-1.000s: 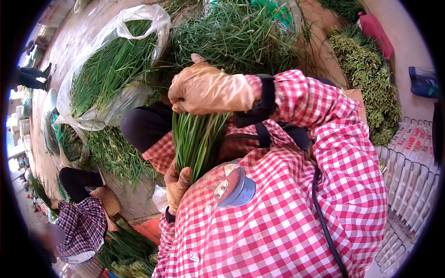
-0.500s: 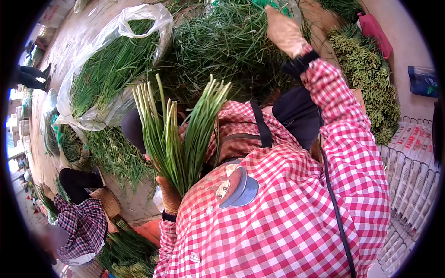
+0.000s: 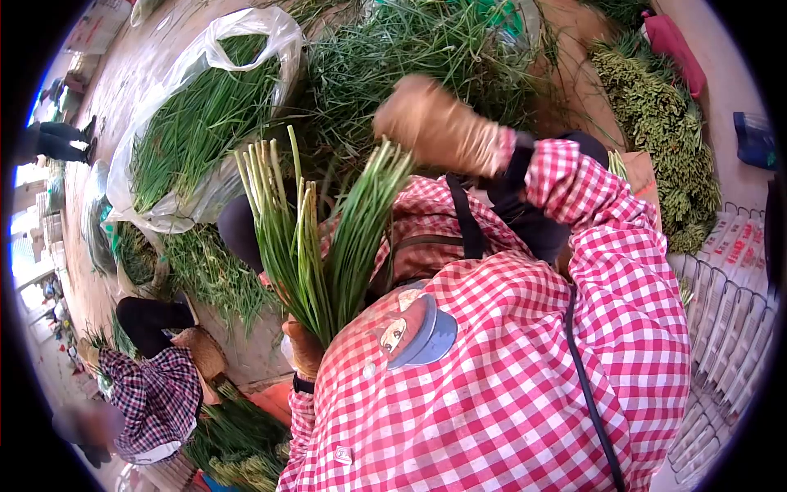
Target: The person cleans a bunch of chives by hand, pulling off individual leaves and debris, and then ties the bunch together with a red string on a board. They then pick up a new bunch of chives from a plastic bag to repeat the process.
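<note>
My left hand (image 3: 305, 348), in a tan glove, grips the base of a bunch of long green chive stalks (image 3: 316, 238), which fan upward in front of my red checked shirt. My right hand (image 3: 434, 123), also gloved, is curled and blurred by motion just above the right-hand tips of the bunch. Whether it holds any stalks is unclear. Its checked sleeve bends back toward my body.
A clear plastic bag (image 3: 123, 176) full of chives lies at upper left, and a loose heap of greens (image 3: 410, 49) spreads beyond my hands. Bundled greens (image 3: 664, 131) lie on the right, with white packets (image 3: 730, 303) below them. Another person in a plaid shirt (image 3: 147, 394) crouches at lower left.
My right hand let go of the top of the bunch, reached out over the loose heap, and has come back beside the stalk tips. The bunch has fanned open.
</note>
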The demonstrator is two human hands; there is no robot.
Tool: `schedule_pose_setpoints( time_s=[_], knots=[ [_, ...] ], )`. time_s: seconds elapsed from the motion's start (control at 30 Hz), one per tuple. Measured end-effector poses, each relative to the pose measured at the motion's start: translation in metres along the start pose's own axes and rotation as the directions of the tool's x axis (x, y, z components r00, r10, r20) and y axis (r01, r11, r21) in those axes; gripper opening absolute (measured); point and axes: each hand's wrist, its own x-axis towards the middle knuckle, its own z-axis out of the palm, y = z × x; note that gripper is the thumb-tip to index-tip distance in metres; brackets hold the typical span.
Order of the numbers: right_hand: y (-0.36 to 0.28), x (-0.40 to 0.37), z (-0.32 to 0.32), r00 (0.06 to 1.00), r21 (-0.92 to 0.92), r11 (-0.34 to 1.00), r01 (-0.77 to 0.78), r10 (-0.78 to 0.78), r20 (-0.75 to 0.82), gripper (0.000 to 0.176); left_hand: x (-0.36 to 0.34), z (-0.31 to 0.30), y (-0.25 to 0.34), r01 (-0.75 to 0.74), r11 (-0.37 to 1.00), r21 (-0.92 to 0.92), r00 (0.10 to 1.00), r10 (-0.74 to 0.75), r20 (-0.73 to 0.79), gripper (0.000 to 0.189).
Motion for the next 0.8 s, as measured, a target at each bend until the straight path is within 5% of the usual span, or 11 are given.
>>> schedule_pose_setpoints(
  time_s=[0.03, 0.1, 0.13, 0.17, 0.2, 0.23, 0.27, 0.4, 0.5, 0.63, 0.8],
  knots=[
    [0.021, 0.004, -0.01, 0.923, -0.21, 0.942, -0.261, 0.308, 0.232, 0.015, 0.001, 0.0, -0.001, -0.001, 1.0, 0.0, 1.0, 0.001, -0.002, 0.071],
    [0.061, -0.028, -0.014, 0.813, -0.21, 0.789, -0.578, 0.532, -0.238, 0.009, 0.001, -0.002, 0.0, 0.001, 1.0, 0.0, 1.0, -0.001, -0.005, 0.07],
    [0.08, -0.052, -0.001, 0.806, -0.262, 0.778, -0.57, 0.468, -0.362, 0.012, 0.001, -0.002, 0.001, 0.001, 1.0, 0.0, 1.0, -0.001, -0.006, 0.07],
    [0.068, -0.049, -0.016, 0.777, -0.239, 0.757, -0.609, 0.629, 0.012, 0.017, 0.002, -0.003, 0.002, 0.001, 1.0, 0.004, 1.0, -0.001, -0.007, 0.07],
    [0.048, -0.049, -0.032, 0.622, -0.235, 0.725, -0.648, 0.681, 0.387, 0.024, 0.003, -0.003, 0.002, 0.0, 1.0, 0.003, 1.0, 0.0, -0.006, 0.069],
    [0.032, -0.056, -0.028, 0.512, 0.145, 0.576, -0.805, 0.548, 0.661, 0.033, 0.003, -0.004, 0.002, 0.003, 1.0, 0.005, 1.0, -0.003, -0.006, 0.069],
    [0.015, -0.062, -0.023, 0.464, 0.409, 0.233, -0.882, 0.285, 0.839, 0.042, 0.004, -0.004, 0.002, 0.006, 1.0, 0.005, 1.0, -0.006, -0.003, 0.069],
    [-0.041, -0.048, 0.01, 0.499, 0.491, 0.104, -0.865, 0.062, 0.865, 0.055, 0.006, -0.003, 0.0, 0.019, 1.0, 0.011, 1.0, -0.019, 0.004, 0.068],
    [-0.066, -0.041, 0.032, 0.67, 0.666, -0.373, -0.646, 0.14, 0.729, 0.059, 0.011, 0.009, 0.0, 0.03, 0.999, 0.042, 0.998, -0.032, 0.049, 0.067],
    [-0.087, -0.014, 0.047, 0.709, 0.471, -0.803, -0.366, 0.087, 0.7, 0.069, 0.016, 0.033, -0.002, 0.014, 0.989, 0.144, 0.993, -0.03, 0.113, 0.066],
    [-0.068, -0.003, 0.058, 0.721, 0.633, -0.673, -0.383, 0.21, 0.66, 0.07, 0.024, 0.055, 0.006, 0.081, 0.961, 0.264, 0.995, -0.095, 0.04, 0.052]
  ],
)
